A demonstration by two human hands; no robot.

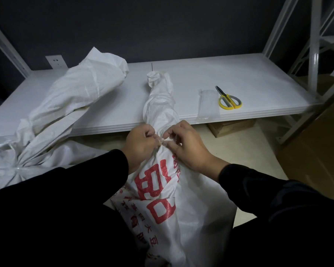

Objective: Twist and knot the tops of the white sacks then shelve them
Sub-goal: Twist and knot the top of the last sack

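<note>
Both left hand (141, 144) and right hand (186, 148) pinched the twisted neck of a white sack (162, 191). Scissors (229, 100) lay at two o'clock.

Left hand (141, 143) and right hand (187, 149) side by side, fingers curled, apparently pinching the sack neck (160, 120)

Red print on white sack (189, 205)
Small characters 大 and 豆 legible low on its left side; large characters creased, not readable.
</note>
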